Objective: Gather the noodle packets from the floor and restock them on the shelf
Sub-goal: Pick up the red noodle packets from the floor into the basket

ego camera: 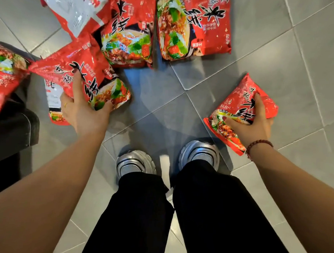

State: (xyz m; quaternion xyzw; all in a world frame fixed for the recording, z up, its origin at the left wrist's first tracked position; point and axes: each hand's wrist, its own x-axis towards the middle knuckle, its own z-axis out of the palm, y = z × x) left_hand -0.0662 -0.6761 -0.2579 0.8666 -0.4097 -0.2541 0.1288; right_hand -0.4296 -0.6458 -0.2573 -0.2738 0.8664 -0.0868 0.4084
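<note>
Left-hand packet (69, 70), open floor (163, 99), right-hand packet (239, 104)

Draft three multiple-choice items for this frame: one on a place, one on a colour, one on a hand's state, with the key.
1. Where is the beaded bracelet?
A. the left wrist
B. the right wrist
C. an ankle

2. What colour are the shoes?
A. silver
B. red
C. green

3. What is the right hand doing?
A. hanging relaxed, holding nothing
B. pressing flat on a shoe
C. gripping a red noodle packet

Key:
1 B: the beads circle the wrist just behind the right hand.
2 A: both toes shine silver below the black trousers.
3 C: its thumb and fingers curl round the packet above the grey tiled floor.
</note>
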